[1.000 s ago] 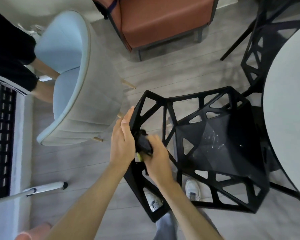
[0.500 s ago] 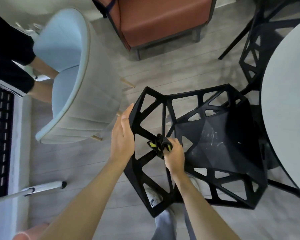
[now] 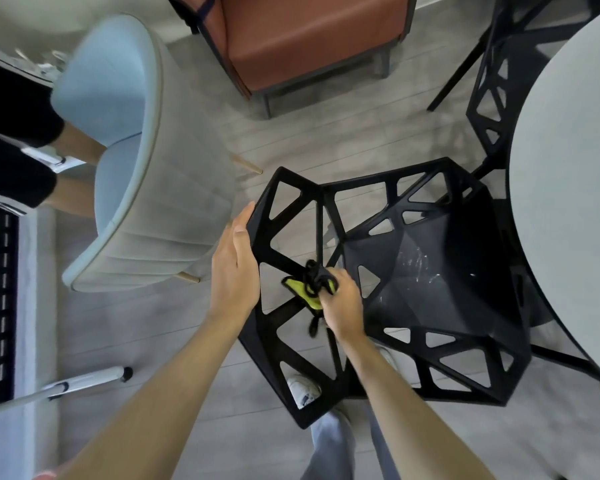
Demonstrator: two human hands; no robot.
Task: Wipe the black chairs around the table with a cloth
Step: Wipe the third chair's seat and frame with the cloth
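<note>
One black lattice-frame plastic chair [image 3: 413, 271] is getting wiped — right hand [image 3: 342, 306] is gripping the bunched black-and-yellow cloth [image 3: 312, 285] on its backrest, left hand [image 3: 234, 268] is lying flat, steadying the edge; the seat's streaks and a second black chair [image 3: 492, 98] far right probably remain.

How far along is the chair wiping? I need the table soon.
Nothing looks finished. In hand: the right hand rubs the cloth on a backrest strut of the near black chair, steadied by the left hand. Left: its seat shows pale smears, and the second black chair stands untouched.

No lettering, label, brand or number can be read anywhere in the head view — surfaces are plain, and any small marks are too blurred to make out.
</note>
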